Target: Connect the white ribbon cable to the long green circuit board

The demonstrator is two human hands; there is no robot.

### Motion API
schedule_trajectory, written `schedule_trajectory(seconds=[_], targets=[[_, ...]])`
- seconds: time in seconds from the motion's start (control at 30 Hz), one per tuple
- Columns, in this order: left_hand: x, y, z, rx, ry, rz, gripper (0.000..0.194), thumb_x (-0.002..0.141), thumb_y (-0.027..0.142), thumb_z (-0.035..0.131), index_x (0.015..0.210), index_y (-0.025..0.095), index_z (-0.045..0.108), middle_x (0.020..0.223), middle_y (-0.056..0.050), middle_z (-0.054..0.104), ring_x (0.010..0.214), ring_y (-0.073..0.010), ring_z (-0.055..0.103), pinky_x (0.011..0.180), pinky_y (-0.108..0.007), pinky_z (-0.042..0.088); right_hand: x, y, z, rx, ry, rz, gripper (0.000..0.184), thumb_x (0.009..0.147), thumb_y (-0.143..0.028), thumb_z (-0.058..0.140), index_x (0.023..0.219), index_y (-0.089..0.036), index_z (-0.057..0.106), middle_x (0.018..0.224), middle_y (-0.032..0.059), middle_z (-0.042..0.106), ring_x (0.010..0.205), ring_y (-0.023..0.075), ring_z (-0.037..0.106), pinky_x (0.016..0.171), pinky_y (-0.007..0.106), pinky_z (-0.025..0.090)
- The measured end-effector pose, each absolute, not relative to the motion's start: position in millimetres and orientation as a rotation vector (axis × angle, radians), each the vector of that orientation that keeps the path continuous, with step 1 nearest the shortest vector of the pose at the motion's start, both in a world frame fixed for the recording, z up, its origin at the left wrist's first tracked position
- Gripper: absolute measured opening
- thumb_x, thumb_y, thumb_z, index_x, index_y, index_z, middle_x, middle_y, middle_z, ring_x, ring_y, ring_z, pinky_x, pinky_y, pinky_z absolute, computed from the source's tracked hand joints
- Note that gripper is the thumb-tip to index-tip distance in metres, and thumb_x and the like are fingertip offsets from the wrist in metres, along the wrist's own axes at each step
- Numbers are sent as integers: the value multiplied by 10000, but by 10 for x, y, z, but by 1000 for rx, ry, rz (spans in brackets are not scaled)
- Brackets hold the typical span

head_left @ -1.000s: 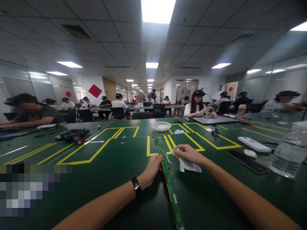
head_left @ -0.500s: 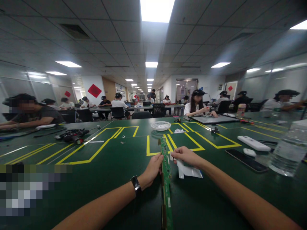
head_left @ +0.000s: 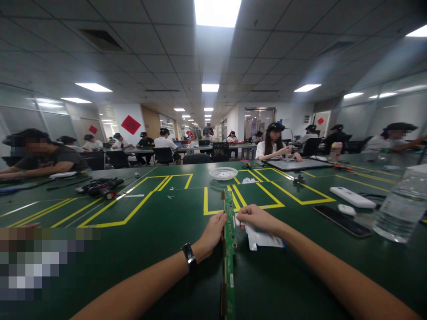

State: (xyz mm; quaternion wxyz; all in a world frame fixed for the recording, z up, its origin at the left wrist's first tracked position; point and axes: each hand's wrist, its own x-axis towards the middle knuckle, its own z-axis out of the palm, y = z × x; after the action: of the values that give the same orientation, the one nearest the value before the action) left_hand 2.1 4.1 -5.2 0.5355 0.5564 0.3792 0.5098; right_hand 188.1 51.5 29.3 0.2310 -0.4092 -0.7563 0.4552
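The long, narrow green circuit board is between the two hands, over the dark green table. The left hand grips its left edge. The right hand pinches a white, flat, ribbon-like strip just beside the board; whether they touch, I cannot tell.

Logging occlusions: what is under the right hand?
Under the right hand, part of a white strip and the green table show; whatever lies directly beneath the palm is covered.
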Motion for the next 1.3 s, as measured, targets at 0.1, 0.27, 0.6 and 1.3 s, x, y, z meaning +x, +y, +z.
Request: schedule_trajectory(seconds=[0.1,0.27,0.6,1.3], targets=[[21,36,-39,1319,894,1232,390,809,536,536,849,148,550,648,24,544,529,-91,462,495,-196,359,1876,493,306,-1131,-2099,1257,277,793,-408,568,691,-151,593,623,1,610,464,66,398,455,213,271],[16,44,-58,1328,913,1198,401,807,547,533,886,154,548,591,51,495,446,-70,407,410,-180,306,1865,458,309,-1152,-2150,1234,322,811,-442,552,680,-151,598,612,2,608,471,65,395,461,209,261],[28,25,-58,1344,935,1196,400,817,543,525,912,155,547,556,61,481,395,-60,370,341,-166,265,1858,473,267,-1160,-2120,1244,346,809,-466,549,685,-148,600,614,-2,607,464,60,386,456,208,254],[11,21,-71,1483,959,1263,355,858,489,489,955,156,567,876,-46,634,782,-170,575,700,-257,443,1843,466,229,-1065,-2143,1264,346,811,-467,559,691,-146,610,591,-12,577,480,65,414,473,200,280]])
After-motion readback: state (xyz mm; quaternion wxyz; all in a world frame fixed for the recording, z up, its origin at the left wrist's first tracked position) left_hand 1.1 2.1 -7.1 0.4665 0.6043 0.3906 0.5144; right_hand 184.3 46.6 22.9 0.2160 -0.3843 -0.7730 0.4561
